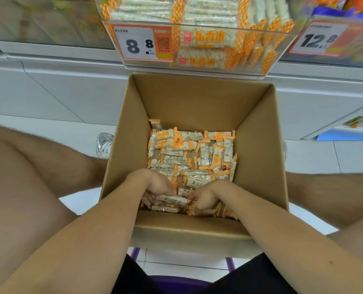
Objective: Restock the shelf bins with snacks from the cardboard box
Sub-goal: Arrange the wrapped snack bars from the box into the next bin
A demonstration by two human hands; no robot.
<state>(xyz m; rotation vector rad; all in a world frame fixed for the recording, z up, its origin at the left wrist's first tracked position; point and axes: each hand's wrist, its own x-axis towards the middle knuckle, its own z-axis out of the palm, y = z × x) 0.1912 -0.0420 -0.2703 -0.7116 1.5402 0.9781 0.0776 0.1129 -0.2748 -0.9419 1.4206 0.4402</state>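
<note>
Under the shelf front, a white cabinet [49, 88] was seen across the back, w/ white floor tiles [81, 130] below. A cardboard box [197, 98] was set open on the floor betw. the person's bare knees, approx. straight below a clear shelf bin [197, 70]. The bin was seen packed w/ stocked bars [206, 13] in orange-and-white wrappers, laid flat in rows. A purple stool [176, 282] was partly seen at the bottom edge.

An "8.8" price tag [141, 43] was fixed to the bin's front, left side; a "12.8" tag [319, 40] was fixed to the next bin, right.

Loose snack bars [189, 158] were spread over the box bottom, same wrappers as above, no order to them.

Both hands were held deep in the box by its near wall. The left hand [157, 187] was curled round a held bar [172, 200], fingers under it. The right hand [204, 198] was closed on that bar's other end, fingertips pinched. A white shoe [104, 145] was seen left of the box.
</note>
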